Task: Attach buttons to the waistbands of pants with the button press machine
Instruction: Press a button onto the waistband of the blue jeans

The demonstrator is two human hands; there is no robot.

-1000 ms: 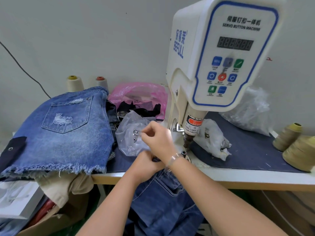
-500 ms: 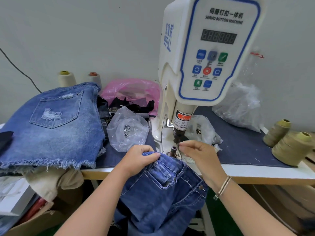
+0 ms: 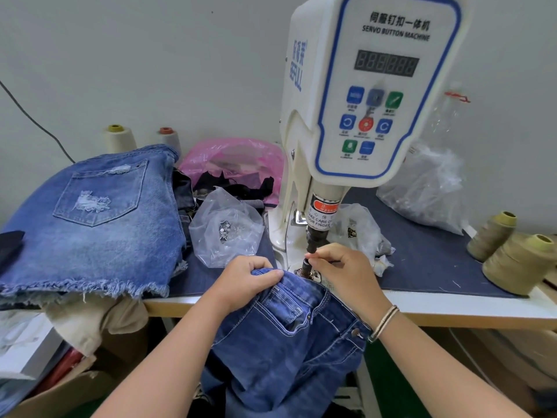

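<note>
The left hand (image 3: 245,280) grips the bunched waistband of the dark jeans (image 3: 289,336) at the table (image 3: 452,309) edge, just in front of the white button machine (image 3: 361,92). The right hand (image 3: 343,271) pinches something small, perhaps a button, at the lower post (image 3: 306,264) under the machine's punch (image 3: 313,241). A clear bag of studs (image 3: 226,232) lies just left of the machine, beside folded denim shorts (image 3: 90,218).

The tips of the right hand (image 3: 343,271) are pressed against the lower die post (image 3: 306,263) of the button press machine (image 3: 355,95) — whether a button is pinched there cannot be told. The waistband edge of the pants (image 3: 289,336) is covered by the left hand (image 3: 244,280). The small pieces inside the clear bag (image 3: 226,229) are too small to be identified, and the stack of denim shorts (image 3: 87,218) is cut off by the left edge.
</note>
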